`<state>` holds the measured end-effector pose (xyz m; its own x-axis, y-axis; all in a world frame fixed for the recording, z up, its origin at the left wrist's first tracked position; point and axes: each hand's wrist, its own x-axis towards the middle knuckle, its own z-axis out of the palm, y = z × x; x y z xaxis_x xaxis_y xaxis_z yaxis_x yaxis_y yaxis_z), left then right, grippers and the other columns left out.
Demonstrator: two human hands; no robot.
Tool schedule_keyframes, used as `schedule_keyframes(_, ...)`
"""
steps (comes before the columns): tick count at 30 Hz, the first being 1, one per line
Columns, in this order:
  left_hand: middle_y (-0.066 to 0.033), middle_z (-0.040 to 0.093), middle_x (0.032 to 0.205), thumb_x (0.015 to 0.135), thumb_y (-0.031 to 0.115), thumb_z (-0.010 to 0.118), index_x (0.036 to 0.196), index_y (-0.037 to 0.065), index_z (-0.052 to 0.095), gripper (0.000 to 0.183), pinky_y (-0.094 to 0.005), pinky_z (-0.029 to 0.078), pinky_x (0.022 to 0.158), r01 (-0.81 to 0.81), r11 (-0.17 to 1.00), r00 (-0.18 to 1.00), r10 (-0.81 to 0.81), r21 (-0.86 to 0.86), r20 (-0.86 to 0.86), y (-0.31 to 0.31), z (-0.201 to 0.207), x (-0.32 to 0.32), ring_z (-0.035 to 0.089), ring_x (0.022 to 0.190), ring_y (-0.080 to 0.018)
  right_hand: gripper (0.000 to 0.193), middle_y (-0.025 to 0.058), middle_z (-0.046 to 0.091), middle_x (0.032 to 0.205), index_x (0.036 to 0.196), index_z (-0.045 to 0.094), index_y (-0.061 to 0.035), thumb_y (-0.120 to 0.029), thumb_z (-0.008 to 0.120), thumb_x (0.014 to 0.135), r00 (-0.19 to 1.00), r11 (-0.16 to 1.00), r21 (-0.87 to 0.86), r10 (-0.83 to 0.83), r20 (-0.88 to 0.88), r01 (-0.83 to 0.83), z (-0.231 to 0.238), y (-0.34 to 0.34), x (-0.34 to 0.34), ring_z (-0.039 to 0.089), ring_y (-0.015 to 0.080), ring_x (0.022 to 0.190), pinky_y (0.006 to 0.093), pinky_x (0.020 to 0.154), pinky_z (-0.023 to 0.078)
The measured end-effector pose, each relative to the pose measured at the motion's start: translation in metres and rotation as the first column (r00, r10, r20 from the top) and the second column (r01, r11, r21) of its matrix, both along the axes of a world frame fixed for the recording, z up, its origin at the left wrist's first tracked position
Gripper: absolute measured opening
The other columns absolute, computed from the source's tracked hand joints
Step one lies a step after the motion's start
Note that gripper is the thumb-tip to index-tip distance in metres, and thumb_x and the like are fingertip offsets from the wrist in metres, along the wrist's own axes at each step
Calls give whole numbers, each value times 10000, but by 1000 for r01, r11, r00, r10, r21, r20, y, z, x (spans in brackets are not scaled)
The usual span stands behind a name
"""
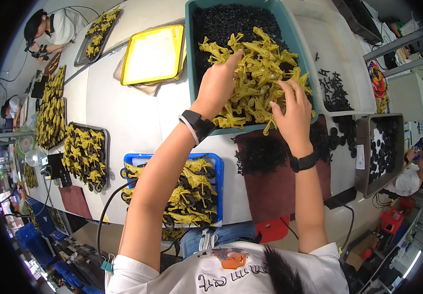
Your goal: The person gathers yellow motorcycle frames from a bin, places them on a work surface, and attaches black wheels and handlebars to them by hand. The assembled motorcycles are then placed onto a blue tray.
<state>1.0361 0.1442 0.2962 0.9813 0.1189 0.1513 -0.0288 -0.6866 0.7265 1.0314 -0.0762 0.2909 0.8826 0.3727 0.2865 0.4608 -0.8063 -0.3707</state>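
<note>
A green bin (191, 59) holds a heap of yellow plastic toy motorcycle bodies (258, 73) lying over many small black parts (236, 22). On the left side of the heap is my left hand (217, 83), its visible fingers stretched over the yellow bodies; its thumb is hidden. My right hand (294, 115) rests at the heap's near right side, thumb and fingers apart, fingertips touching yellow bodies. Neither hand shows a piece clearly gripped. Just left of my left forearm and partly under it sits a blue tray (219, 169) with yellow toy motorcycles (196, 179) on black wheels.
Loose black parts (265, 154) lie on a dark red mat (280, 196) below my right wrist. A yellow tray (152, 55) stands left of the bin; a white tray (363, 93) and a grey wheel box (363, 169) are right. More trays of motorcycles (85, 152) and co-workers (64, 27) appear around.
</note>
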Motion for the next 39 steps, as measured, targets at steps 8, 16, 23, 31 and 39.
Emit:
schedule_keyframes(8, -151, 691, 1051, 853, 35, 616, 1162, 40, 647, 311, -386, 531, 811, 91, 994, 988, -99, 67, 120, -2, -14, 0, 670, 902, -314, 424, 132, 537, 1293, 1241, 584, -89, -146, 690, 834, 1000, 994, 108, 18, 9, -19, -2, -19, -12, 507, 348, 1194, 458, 1007, 395)
schedule_keyframes(16, -173, 553, 1288, 854, 27, 618, 1217, 42, 574, 366, -421, 452, 1003, 101, 992, 978, -114, 77, 176, 4, 16, -66, 523, 1198, -373, 349, 158, 570, 1232, 1187, 612, -38, -98, 679, 849, 998, 971, 237, 41, -37, -31, 20, -29, -38, 535, 357, 1151, 437, 983, 424)
schedule_keyframes(23, -130, 612, 1178, 842, -39, 638, 1125, 70, 645, 304, -357, 539, 816, 101, 980, 961, -51, -170, 273, 16, 70, -273, 637, 1016, -302, 251, 161, 638, 1104, 1093, 630, 19, -1, 639, 843, 952, 910, 381, 247, -180, -164, 47, -18, -113, 608, 320, 1032, 380, 939, 463)
schedule_keyframes(31, -98, 655, 1043, 792, -112, 597, 1032, 57, 677, 304, -327, 526, 781, -457, 837, 850, 511, -301, 131, 1, 54, -539, 653, 952, -253, 217, 147, 676, 1015, 1014, 678, -27, -39, 682, 797, 583, 601, 414, 791, -186, -683, 88, 97, -290, 626, 336, 950, 405, 851, 480)
schedule_keyframes(39, -88, 653, 1046, 875, 77, 560, 1054, 86, 670, 210, -387, 513, 831, -731, 671, 677, 693, -120, -248, -57, -81, -739, 637, 949, -283, 234, 70, 649, 946, 1057, 655, -92, -147, 688, 832, -23, 75, 274, 941, -337, -959, 12, 147, -493, 619, 279, 850, 392, 743, 471)
